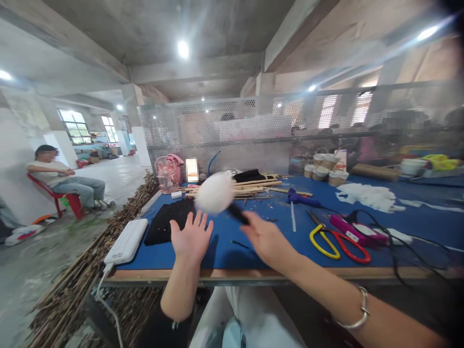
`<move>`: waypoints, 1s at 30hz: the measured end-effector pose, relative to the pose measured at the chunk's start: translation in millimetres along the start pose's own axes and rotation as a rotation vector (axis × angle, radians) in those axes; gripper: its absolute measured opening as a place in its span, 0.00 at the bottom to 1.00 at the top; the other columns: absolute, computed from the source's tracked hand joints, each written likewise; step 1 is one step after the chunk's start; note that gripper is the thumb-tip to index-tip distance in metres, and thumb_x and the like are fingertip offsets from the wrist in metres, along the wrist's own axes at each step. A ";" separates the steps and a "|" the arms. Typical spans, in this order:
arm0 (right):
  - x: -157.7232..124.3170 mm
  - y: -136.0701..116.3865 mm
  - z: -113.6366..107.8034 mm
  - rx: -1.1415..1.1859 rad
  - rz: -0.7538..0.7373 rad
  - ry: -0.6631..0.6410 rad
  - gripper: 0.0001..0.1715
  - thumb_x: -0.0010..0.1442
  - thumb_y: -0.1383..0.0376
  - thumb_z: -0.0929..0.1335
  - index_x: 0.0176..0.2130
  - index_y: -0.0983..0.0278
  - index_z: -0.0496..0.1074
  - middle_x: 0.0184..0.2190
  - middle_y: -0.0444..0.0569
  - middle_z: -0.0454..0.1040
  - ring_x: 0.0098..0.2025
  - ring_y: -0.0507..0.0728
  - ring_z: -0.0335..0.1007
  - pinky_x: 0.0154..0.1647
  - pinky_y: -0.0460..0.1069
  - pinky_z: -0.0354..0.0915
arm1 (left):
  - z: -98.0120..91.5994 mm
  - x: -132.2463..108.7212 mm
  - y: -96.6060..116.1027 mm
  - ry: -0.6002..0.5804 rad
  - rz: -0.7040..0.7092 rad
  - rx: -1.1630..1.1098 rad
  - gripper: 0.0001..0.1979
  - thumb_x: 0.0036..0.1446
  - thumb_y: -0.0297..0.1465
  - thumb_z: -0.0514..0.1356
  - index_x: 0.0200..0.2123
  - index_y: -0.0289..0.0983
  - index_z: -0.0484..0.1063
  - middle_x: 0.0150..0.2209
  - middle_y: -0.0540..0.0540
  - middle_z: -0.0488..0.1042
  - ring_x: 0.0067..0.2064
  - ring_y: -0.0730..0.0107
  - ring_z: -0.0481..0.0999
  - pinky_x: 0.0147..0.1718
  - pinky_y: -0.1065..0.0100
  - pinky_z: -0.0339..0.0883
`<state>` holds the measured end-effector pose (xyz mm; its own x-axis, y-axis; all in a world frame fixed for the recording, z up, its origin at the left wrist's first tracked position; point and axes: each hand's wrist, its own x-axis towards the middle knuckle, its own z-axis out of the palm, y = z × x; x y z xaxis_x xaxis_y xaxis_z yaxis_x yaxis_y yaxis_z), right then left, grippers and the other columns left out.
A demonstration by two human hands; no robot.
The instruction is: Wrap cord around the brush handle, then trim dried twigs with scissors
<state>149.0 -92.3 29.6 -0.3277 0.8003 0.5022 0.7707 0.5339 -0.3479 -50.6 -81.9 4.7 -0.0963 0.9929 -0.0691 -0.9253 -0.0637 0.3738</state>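
- Left hand [191,237] open, fingers spread, palm down just above the blue counter [224,256], holding nothing.
- Right hand [266,239] closed round a dark stick [238,213], the white puff [214,192] at its tip raised over the counter.
- Puff apparently already mounted on the stick; remaining work unclear.
- Blur over puff and right fingers; exact grip hard to make out.
- Black cloth [168,220], bamboo sticks [253,186] and scissors [339,241] lying nearby.

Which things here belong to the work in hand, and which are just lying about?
In hand: white fluffy ball on a dark stick, right hand gripping it, left hand open beside it.
Lying about: scissors, power bank, black cloth, wooden sticks, small baskets.
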 end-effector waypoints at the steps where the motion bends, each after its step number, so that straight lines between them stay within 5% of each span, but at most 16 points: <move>1: 1.7 -4.8 -1.4 -0.031 -0.045 -0.117 0.17 0.61 0.58 0.58 0.44 0.61 0.69 0.33 0.50 0.75 0.35 0.58 0.72 0.35 0.49 0.63 | 3.1 3.5 1.0 -0.030 -0.001 -0.025 0.34 0.54 0.54 0.41 0.55 0.39 0.60 0.57 0.35 0.59 0.55 0.52 0.64 0.44 0.52 0.64; 3: 5.8 -12.6 -7.1 -0.075 -0.079 -0.183 0.16 0.60 0.57 0.59 0.43 0.60 0.69 0.31 0.49 0.75 0.33 0.59 0.72 0.34 0.49 0.62 | 8.7 6.4 1.6 -0.103 -0.015 -0.048 0.34 0.55 0.53 0.40 0.55 0.37 0.61 0.57 0.34 0.60 0.55 0.51 0.64 0.45 0.52 0.64; 7: 8.3 -21.9 -12.2 0.033 0.058 0.049 0.21 0.64 0.57 0.54 0.51 0.61 0.63 0.33 0.50 0.75 0.33 0.57 0.71 0.33 0.48 0.60 | 17.2 0.7 -3.1 -0.056 0.032 -0.045 0.34 0.51 0.54 0.46 0.56 0.40 0.58 0.55 0.35 0.62 0.53 0.55 0.66 0.45 0.53 0.64; 11: 3.0 -19.3 1.6 0.029 0.033 -0.260 0.18 0.61 0.58 0.58 0.47 0.61 0.67 0.30 0.50 0.74 0.32 0.57 0.70 0.31 0.47 0.59 | 31.2 -2.5 -7.4 -0.015 0.090 0.019 0.22 0.53 0.42 0.52 0.48 0.38 0.66 0.42 0.42 0.72 0.41 0.60 0.73 0.41 0.57 0.66; 14: 1.8 -5.5 5.9 0.209 0.021 -0.288 0.21 0.56 0.58 0.64 0.50 0.59 0.65 0.37 0.49 0.72 0.34 0.55 0.68 0.32 0.46 0.59 | 41.6 1.0 -1.0 0.066 0.190 0.077 0.16 0.55 0.38 0.53 0.44 0.38 0.68 0.36 0.45 0.73 0.36 0.66 0.73 0.40 0.61 0.66; 18: 5.7 9.1 6.7 0.762 0.289 -0.345 0.15 0.56 0.55 0.62 0.39 0.62 0.66 0.23 0.42 0.64 0.20 0.48 0.54 0.20 0.43 0.52 | 47.0 -0.8 12.0 -0.194 0.124 0.115 0.26 0.53 0.51 0.49 0.47 0.39 0.65 0.47 0.40 0.70 0.46 0.61 0.71 0.43 0.57 0.65; 20: 9.2 9.9 9.3 1.199 0.424 -0.441 0.17 0.59 0.52 0.59 0.38 0.62 0.64 0.19 0.37 0.54 0.16 0.46 0.43 0.15 0.42 0.45 | 43.2 -4.7 12.4 -0.331 -0.012 0.139 0.31 0.51 0.55 0.47 0.49 0.40 0.64 0.52 0.38 0.66 0.51 0.56 0.68 0.44 0.54 0.64; 23: 15.7 9.0 16.0 1.644 0.446 -0.476 0.16 0.59 0.53 0.58 0.39 0.61 0.62 0.18 0.36 0.48 0.15 0.45 0.38 0.14 0.41 0.42 | 26.0 -7.8 2.6 -0.376 -0.148 0.185 0.30 0.53 0.53 0.47 0.48 0.38 0.65 0.52 0.36 0.66 0.51 0.55 0.68 0.44 0.54 0.64; 26: 22.3 9.8 24.6 1.751 0.420 -0.398 0.10 0.57 0.60 0.63 0.40 0.60 0.62 0.20 0.37 0.51 0.16 0.45 0.42 0.15 0.40 0.46 | 1.4 -5.8 -12.6 -0.255 -0.185 0.287 0.24 0.55 0.48 0.50 0.44 0.36 0.66 0.45 0.38 0.71 0.43 0.61 0.74 0.39 0.61 0.68; 30: 27.2 7.1 32.4 1.593 0.366 -0.227 0.19 0.53 0.61 0.67 0.44 0.57 0.59 0.23 0.37 0.59 0.18 0.44 0.51 0.18 0.41 0.54 | -19.9 -4.4 -25.8 -0.047 -0.123 0.382 0.15 0.55 0.41 0.54 0.38 0.34 0.67 0.37 0.40 0.73 0.36 0.68 0.75 0.34 0.68 0.68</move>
<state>127.9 -57.9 15.1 -0.4448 0.8836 0.1465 -0.4337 -0.0695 -0.8984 -33.6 -86.6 -23.0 0.0321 0.9949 -0.0957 -0.7255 0.0890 0.6825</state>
